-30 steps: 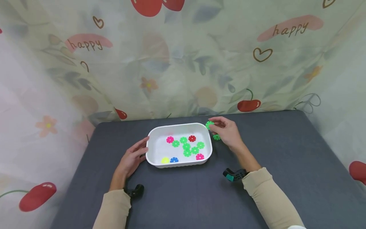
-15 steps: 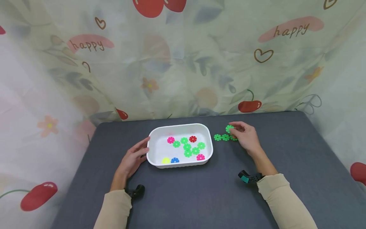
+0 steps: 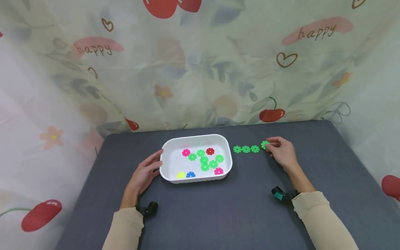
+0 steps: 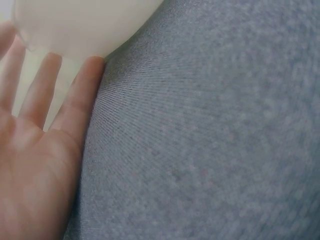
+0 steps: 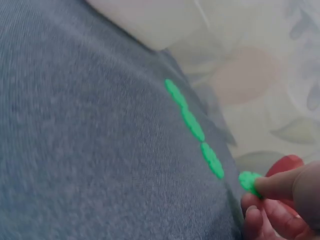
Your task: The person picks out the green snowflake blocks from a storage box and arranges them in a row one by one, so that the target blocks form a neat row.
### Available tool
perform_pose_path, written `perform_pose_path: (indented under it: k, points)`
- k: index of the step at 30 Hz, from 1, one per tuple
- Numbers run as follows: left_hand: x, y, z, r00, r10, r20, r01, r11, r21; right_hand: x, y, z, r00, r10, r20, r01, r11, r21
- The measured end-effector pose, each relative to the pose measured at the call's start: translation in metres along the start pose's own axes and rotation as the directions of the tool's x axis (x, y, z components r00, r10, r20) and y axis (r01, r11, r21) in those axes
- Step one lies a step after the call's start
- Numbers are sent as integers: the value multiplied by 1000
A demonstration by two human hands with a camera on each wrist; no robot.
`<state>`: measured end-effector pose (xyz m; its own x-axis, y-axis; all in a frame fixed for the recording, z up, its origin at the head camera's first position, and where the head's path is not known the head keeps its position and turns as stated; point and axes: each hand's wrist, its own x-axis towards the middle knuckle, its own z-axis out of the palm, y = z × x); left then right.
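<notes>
My right hand [image 3: 282, 152] pinches a green snowflake disc [image 3: 265, 144] between thumb and fingers, just past the right end of a row of 3 green discs [image 3: 246, 149] lying on the table. In the right wrist view the pinched green disc [image 5: 248, 182] is tilted and stands apart from the row. My left hand [image 3: 146, 172] touches the left end of a white tray [image 3: 172, 152]. Seen from the left wrist, its fingers [image 4: 80, 102] are fairly straight, with tips against the tray wall [image 4: 90, 25].
Inside the tray lie several green discs [image 3: 204, 160], a red disc [image 3: 210, 151], pink discs [image 3: 186, 152], a yellow disc [image 3: 181, 175] and a blue disc [image 3: 190, 174]. The dark grey table [image 3: 203, 215] meets a printed curtain [image 3: 200, 69] at its back edge.
My right hand has moved right from beside the tray, past the row of green discs, with a green disc still pinched. It has lowered slightly. My left hand and the tray have stayed put.
</notes>
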<state>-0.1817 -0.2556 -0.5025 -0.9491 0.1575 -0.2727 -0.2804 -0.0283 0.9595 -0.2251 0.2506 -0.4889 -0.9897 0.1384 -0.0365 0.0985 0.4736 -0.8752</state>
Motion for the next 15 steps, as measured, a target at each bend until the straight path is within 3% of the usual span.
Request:
perform_pose_path:
  k: [5,10,15]
  points:
    - [0,0,0,1000,-2,5,2,1000,6,1,0,0,999,-35,0,35,988,-149]
    - [0,0,1,1000,4,13,-4,1000,14,2,0,3,994,-109,-1,103,948,-300]
    - [1,0,1,1000,2,-3,-2,1000,13,2,-3,6,994,-109,12,105,922,-371]
